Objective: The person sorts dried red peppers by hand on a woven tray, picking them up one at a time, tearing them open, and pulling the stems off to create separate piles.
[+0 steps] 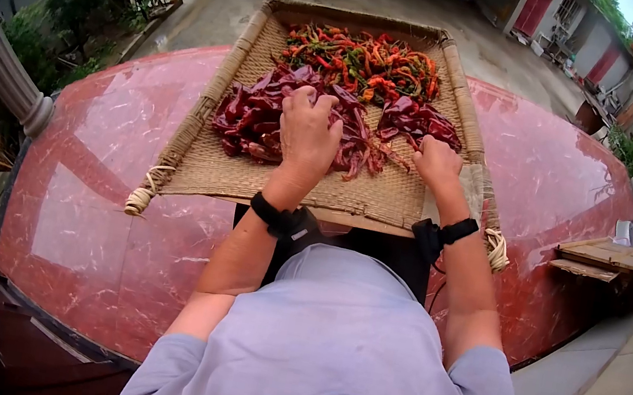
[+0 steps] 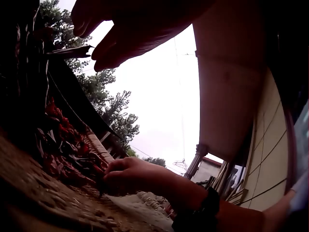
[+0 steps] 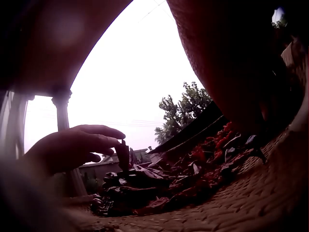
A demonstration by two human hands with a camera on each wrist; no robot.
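In the head view, a large pile of dark red dried chilies (image 1: 251, 115) lies on a woven tray (image 1: 318, 189). My left hand (image 1: 310, 134) reaches over this pile, thumb apart from the fingers. One dark chili (image 3: 123, 155) stands up right at its fingertips in the right wrist view. At the near side of a smaller dark red pile (image 1: 421, 120), my right hand (image 1: 437, 166) has its fingers curled in. Seen from the left wrist, that hand (image 2: 140, 176) pinches what looks like a slender dark dried chili, mostly hidden under the fingertips.
Orange, red and green chilies (image 1: 364, 63) are heaped at the tray's far end. A pale flat piece (image 1: 470, 191) lies at the tray's right edge beside my right hand. Wrapped poles (image 1: 208, 96) border the tray. Red polished floor (image 1: 100, 186) surrounds it.
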